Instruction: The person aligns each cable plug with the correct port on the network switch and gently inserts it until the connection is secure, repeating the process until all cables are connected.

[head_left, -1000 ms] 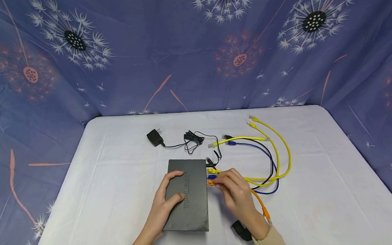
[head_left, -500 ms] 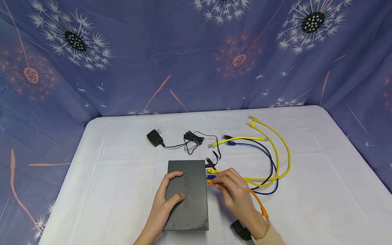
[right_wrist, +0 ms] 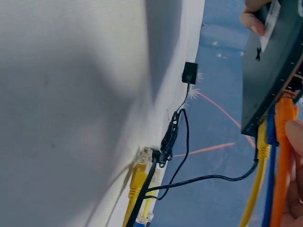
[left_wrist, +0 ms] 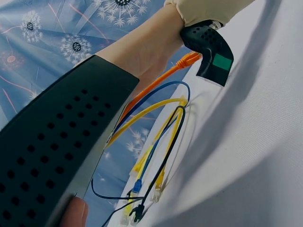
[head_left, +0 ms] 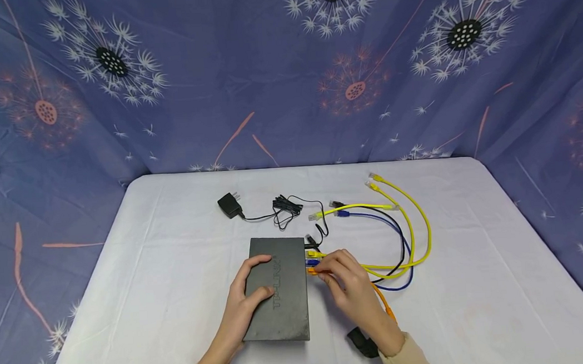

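Observation:
My left hand [head_left: 246, 299] grips a dark grey TP-LINK network switch [head_left: 292, 321] by its left side, with thumb and a finger over its top. Vent holes dot one side of the switch [left_wrist: 57, 137] in the left wrist view. At its right side, my right hand [head_left: 352, 284] pinches the plug of an orange network cable [head_left: 311, 270]. In the right wrist view this orange plug [right_wrist: 285, 111] sits at a port. Beside it, a blue plug [head_left: 312, 262], a yellow plug [head_left: 315, 254] and a black power plug [head_left: 311, 246] are in the switch.
A black power adapter [head_left: 230, 206] lies at the back, its cord bundle [head_left: 287, 204] to the right. Yellow network cables [head_left: 427, 224] curve over the white table [head_left: 503, 280] with a blue plug end [head_left: 342, 213] and a black plug end [head_left: 337, 203]. A patterned curtain [head_left: 284, 65] hangs behind.
Hands and switch have barely moved. The orange cable's loose end has slipped behind my right forearm, which has shifted slightly.

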`<state>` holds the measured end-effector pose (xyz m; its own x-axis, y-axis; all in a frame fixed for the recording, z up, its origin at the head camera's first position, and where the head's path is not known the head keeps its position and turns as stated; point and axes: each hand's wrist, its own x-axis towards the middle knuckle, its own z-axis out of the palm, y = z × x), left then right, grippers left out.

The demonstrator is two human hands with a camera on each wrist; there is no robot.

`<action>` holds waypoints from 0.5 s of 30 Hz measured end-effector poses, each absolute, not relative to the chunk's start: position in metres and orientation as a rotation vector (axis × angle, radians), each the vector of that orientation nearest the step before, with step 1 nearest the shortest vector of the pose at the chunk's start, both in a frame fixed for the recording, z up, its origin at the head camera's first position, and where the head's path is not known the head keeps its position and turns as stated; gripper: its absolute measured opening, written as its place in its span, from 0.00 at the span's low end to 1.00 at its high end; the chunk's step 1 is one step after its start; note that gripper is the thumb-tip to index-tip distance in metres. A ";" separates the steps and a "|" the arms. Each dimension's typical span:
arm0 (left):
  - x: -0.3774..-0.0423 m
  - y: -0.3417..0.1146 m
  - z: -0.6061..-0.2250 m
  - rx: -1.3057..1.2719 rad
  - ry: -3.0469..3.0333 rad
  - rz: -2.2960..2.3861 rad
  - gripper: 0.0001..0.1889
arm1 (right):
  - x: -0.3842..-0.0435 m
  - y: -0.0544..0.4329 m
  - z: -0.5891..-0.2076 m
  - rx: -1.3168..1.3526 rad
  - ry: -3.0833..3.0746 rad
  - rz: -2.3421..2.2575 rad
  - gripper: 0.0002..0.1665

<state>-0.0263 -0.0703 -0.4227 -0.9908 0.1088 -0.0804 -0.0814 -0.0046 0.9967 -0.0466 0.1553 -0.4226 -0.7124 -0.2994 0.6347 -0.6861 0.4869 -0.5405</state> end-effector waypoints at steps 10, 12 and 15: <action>-0.028 -0.070 -0.425 0.024 2.112 2.153 0.28 | -0.045 0.160 -0.416 0.783 -2.321 1.222 0.17; -0.028 -0.071 -0.426 0.024 2.115 2.153 0.28 | -0.046 0.162 -0.413 0.766 -2.317 1.240 0.18; -0.029 -0.071 -0.427 0.028 2.118 2.154 0.27 | -0.049 0.167 -0.408 0.744 -2.304 1.247 0.17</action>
